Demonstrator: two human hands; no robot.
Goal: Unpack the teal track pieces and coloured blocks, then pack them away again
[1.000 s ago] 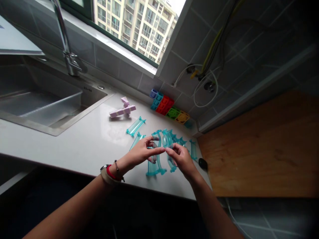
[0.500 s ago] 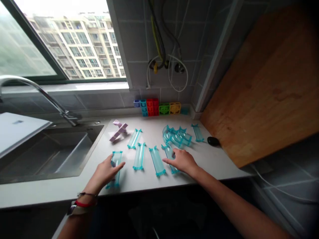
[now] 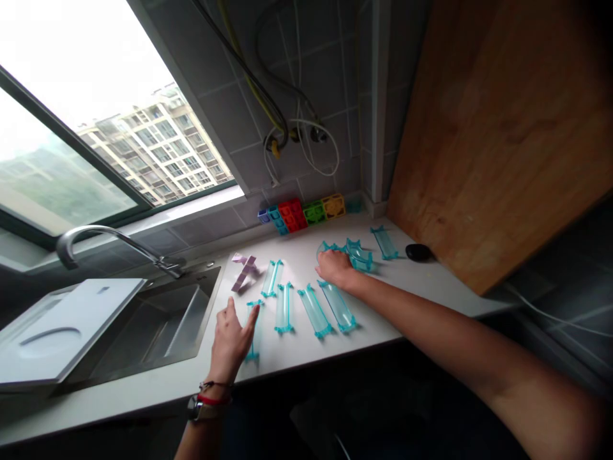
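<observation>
My left hand (image 3: 232, 335) is open, thumb and index finger spread. It hovers beside a straight clear teal track piece (image 3: 253, 348), partly covering it. At the back right, my right hand (image 3: 336, 267) has its fingers curled down onto a group of curved teal track pieces (image 3: 360, 255). The hand hides most of the piece under it, and its fingertips are out of sight. Between the hands lie several straight track pieces, among them one (image 3: 284, 310) left of centre, one (image 3: 315, 312) in the middle and one (image 3: 339, 308) on the right.
A pink block piece (image 3: 244, 273) stands near the sink (image 3: 143, 342). Coloured blocks (image 3: 293, 216) line the back wall. Further right are another straight track piece (image 3: 384, 243), a black mouse-like object (image 3: 418, 252) and a leaning wooden board (image 3: 493, 140). A faucet (image 3: 124, 239) arches over the sink.
My right hand has left the right-hand straight track piece and moved back onto the curved ones. My left hand stays by the leftmost piece, its fingers now pointing up more. The view has tilted.
</observation>
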